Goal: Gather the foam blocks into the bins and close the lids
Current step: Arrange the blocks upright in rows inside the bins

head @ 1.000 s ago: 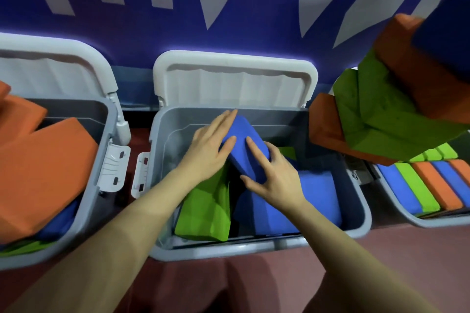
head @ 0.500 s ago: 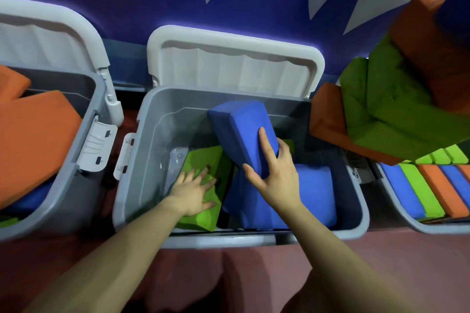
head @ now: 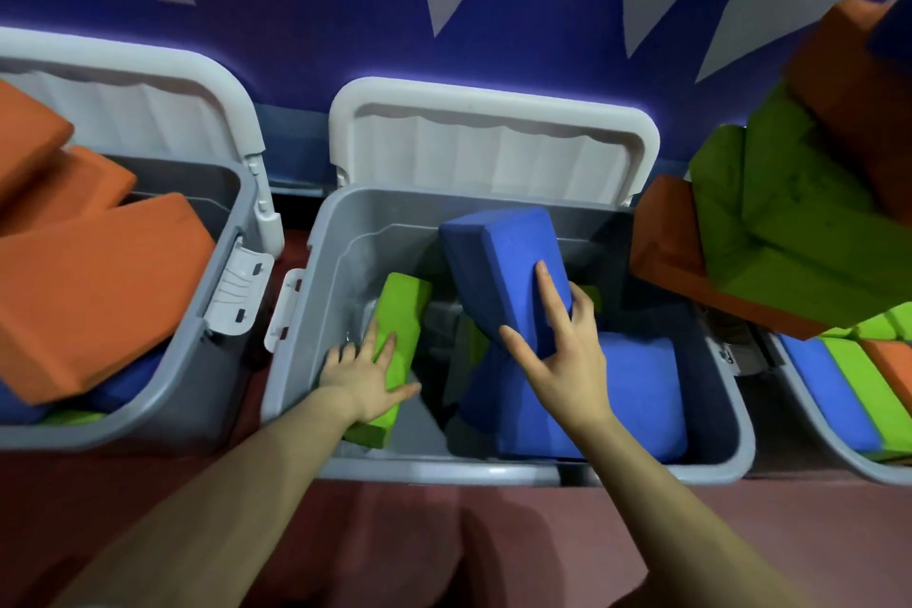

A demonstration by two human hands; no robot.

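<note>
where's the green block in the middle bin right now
In the head view the green block stands on edge at the left side of the middle bin, under the left hand and left of the tilted blue block.

Two bare forearms, no sleeves in view, no watch, rings or gloves seen; left hand (head: 362, 378) and right hand (head: 560, 360) both bare, nails short and unpainted where visible, nothing worn on the wrists
</note>
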